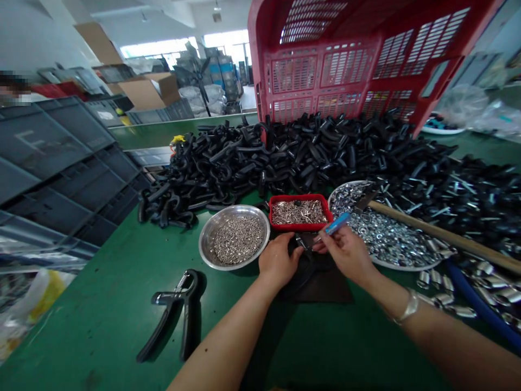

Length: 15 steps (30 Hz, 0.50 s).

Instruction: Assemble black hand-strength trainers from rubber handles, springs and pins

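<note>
My left hand (279, 262) is closed over a black plastic part (303, 267) that rests on a dark mat (321, 287) on the green table. My right hand (345, 251) pinches a small tool with a blue handle (337, 223), its tip pointing at the black part. Just behind my hands stands a small red tray (300, 224) of thin metal pins. A round steel bowl (211, 233) of small metal rings sits to the left. A larger steel dish (391, 264) of shiny washers lies to the right.
A big heap of black plastic handles (309, 157) covers the back of the table, with a tipped red crate (325, 70) behind it. An assembled hand gripper (175, 312) lies front left. A wooden handle (443, 236) and metal sleeves (488, 285) are at right; grey crates (52, 168) stack at left.
</note>
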Tool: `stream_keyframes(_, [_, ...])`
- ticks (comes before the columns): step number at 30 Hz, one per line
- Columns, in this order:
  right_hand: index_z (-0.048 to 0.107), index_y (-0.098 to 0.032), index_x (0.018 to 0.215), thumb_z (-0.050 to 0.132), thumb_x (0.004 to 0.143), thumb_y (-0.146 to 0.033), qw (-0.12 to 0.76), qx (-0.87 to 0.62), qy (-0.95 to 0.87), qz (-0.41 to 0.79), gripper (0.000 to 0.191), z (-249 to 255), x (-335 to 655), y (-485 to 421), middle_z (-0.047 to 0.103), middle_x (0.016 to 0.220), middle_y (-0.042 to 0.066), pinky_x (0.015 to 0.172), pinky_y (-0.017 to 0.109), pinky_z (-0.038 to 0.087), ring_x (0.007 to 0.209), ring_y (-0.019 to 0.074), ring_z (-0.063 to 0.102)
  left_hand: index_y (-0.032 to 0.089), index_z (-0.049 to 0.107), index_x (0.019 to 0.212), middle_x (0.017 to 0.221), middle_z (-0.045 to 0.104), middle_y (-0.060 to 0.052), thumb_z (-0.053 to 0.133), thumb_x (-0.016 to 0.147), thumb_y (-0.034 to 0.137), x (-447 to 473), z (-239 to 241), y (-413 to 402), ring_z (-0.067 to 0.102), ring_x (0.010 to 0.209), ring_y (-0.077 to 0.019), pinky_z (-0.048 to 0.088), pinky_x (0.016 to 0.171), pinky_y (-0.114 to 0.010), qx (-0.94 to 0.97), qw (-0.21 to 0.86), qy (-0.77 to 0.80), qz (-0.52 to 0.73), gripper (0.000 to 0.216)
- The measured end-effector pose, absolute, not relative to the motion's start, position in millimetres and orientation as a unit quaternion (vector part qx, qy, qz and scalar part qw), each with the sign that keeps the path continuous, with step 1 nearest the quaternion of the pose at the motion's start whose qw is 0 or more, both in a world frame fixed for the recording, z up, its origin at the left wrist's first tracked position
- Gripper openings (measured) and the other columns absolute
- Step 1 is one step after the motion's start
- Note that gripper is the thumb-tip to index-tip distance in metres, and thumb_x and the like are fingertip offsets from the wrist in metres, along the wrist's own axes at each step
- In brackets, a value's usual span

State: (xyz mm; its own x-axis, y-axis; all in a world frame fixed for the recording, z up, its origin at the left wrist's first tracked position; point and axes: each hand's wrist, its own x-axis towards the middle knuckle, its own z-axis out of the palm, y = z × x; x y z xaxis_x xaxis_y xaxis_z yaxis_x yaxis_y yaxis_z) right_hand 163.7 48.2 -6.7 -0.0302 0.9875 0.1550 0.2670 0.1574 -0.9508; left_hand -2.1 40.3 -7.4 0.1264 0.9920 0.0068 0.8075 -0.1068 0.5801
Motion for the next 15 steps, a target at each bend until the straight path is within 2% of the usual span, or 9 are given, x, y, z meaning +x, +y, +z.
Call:
stream_keyframes(4, [0.044,-0.021,0.090,0.051,0.080,-0.044,0.475,-0.520,-0.591,0.394,0.027,-21.7,161.7,37.0,0.064,0.075,0.004,0.063,0.035,0.056,0.066,0.0186,0.065,0.020,0.050,0.118,0.115,0.058,-0.005,0.049,0.081,0.037,-2.1,-7.9,39.3,0.054,0.099,-0.0198,0.042,0.085,-0.030,0.717,0.222,0.627,0.211,0.041])
stream_keyframes(8, [0.042,-0.023,0.091,0.051,0.080,-0.043,0.496,-0.519,-0.577,0.390,0.025,-22.3,164.3,38.0,0.062,0.076,0.004,0.060,0.035,0.057,0.068,0.0197,0.065,0.020,0.050,0.118,0.114,0.058,-0.005,0.049,0.081,0.038,-2.7,-8.9,39.0,0.055,0.098,-0.0199,0.043,0.084,-0.031,0.717,0.221,0.624,0.219,0.041])
stream_keyframes(15, [0.041,-0.024,0.089,0.050,0.080,-0.043,0.483,-0.525,-0.587,0.384,0.023,-19.5,160.7,31.7,0.061,0.079,0.005,0.058,0.037,0.058,0.070,0.0215,0.065,0.020,0.050,0.118,0.113,0.058,-0.005,0.050,0.081,0.039,-3.4,-8.1,40.7,0.055,0.096,-0.0192,0.042,0.086,-0.030,0.713,0.237,0.626,0.210,0.041])
